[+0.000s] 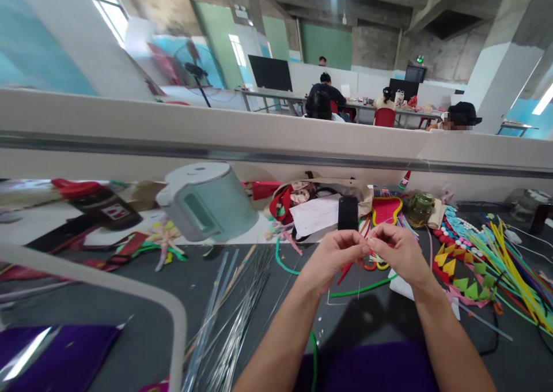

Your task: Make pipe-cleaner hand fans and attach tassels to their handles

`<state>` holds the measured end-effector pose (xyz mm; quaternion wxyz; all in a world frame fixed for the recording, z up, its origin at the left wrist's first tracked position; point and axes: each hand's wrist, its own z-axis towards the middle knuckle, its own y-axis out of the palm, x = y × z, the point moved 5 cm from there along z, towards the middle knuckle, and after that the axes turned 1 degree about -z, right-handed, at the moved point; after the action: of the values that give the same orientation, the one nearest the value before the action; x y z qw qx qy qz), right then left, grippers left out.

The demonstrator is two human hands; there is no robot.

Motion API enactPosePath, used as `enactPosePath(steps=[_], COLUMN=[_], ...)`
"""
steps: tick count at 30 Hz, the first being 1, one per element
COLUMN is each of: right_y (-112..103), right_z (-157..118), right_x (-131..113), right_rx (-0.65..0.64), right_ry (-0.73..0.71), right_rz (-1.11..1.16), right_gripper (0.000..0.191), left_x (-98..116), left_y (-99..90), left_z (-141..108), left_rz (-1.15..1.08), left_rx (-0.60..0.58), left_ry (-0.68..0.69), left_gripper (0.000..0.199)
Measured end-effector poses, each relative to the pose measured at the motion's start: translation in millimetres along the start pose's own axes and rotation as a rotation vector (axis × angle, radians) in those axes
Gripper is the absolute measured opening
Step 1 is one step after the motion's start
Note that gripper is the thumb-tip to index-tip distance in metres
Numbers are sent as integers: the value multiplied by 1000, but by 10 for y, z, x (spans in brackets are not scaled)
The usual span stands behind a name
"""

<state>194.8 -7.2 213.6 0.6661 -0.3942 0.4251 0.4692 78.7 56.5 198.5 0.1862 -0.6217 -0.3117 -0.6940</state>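
My left hand (334,259) and my right hand (401,256) meet above the dark tabletop, fingertips pinched together. What sits between the fingertips is too small and hidden to make out. Just under the hands lie a green cord-like strand (360,291) and a short red strip (344,272). Behind them are a black phone (348,213) and a red piece with a yellow border (386,210). Near my right wrist a white sheet or cloth (401,287) rests on the table.
A pale green kettle (233,207) and a red-capped bottle (101,204) stand left. Long thin wires and strips (237,317) lie nearer. Colourful strands (514,265) and a green jar (420,208) are at right. Past the low partition (259,129), several people sit at tables.
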Motion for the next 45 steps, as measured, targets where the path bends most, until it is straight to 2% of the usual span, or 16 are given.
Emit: enactPosePath(steps=[3,7,9,11,12,14,18,20,23,29,34,37,42,44,45], right_y=[-50,-59,-52,-66,-83,-129,-215,-241,-264,-300,-304,-274,-219,-212,-214], right_z=[-2,-7,-10,-16,-18,-23,-41,-59,-89,-128,-134,-126,-92,-82,-80], right_x=[-26,38,80,109,120,134,134,122,107,122,135,150,255,287,296], right_rx=[28,113,161,203,214,199,52,-14,-59,-59,-42,-35,12,26,31], right_ry=[-11,-20,-30,-41,-41,-25,32,48,61,75,74,71,104,105,104], right_rz=[-18,-30,-16,-8,-2,32,136,172,227,255,241,213,223,225,222], right_gripper=[14,14,15,16,16,18,20,20,19,19,19,20,23,24,25], left_x=[134,209,163,117,101,68,-19,-30,-54,-136,-98,-13,189,221,215], left_y=[62,210,272,269,246,189,219,267,324,368,337,327,380,387,365], left_z=[-45,-173,-208,-198,-175,-102,-17,-13,12,50,31,-5,-157,-194,-190], left_rz=[311,927,1086,1077,1018,807,194,-25,-171,-226,-135,57,619,733,719], left_rx=[104,388,495,533,515,391,13,-71,-118,-120,-24,29,211,252,254], left_ry=[209,617,722,709,654,458,-14,-136,-186,-185,-82,73,467,523,495], left_gripper=[19,18,21,22,22,21,27,27,26,24,22,16,9,10,10])
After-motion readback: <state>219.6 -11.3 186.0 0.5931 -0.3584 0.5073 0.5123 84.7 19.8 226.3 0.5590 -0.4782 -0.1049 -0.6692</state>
